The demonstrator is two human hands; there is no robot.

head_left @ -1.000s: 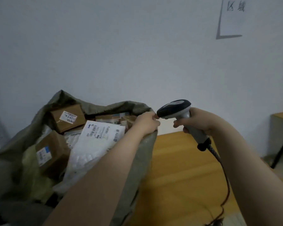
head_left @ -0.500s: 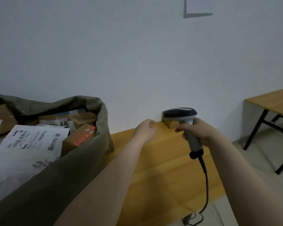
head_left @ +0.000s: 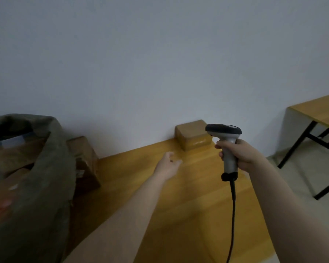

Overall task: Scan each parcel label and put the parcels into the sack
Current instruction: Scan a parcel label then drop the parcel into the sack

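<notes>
At the left edge of the frame stands the olive-green woven sack (head_left: 46, 168). Its mouth is open, and the brown boxes inside are too blurred to tell apart. Just behind its right side a brown cardboard box (head_left: 85, 160) sits on the yellow wooden tabletop (head_left: 179, 215), close against the sack cloth.

Near the middle of the frame the left hand (head_left: 168, 165) hovers over the tabletop, with fingers loosely spread and holding nothing. Up and to the right of it, near but not touching, the small brown cardboard parcel (head_left: 190, 135) lies against the grey wall (head_left: 160, 63), with its long side along the wall. A pale mark on its front face may be the label; I cannot read it.

Further right, the right hand (head_left: 241, 156) is wrapped around the handle of the grey and black handheld scanner (head_left: 225, 137). The scanner head covers the right end of the parcel in the picture, and a black cable (head_left: 233, 215) hangs down. I judge that the left hand, being free and near, should reach forward and rightward to take the parcel.
</notes>
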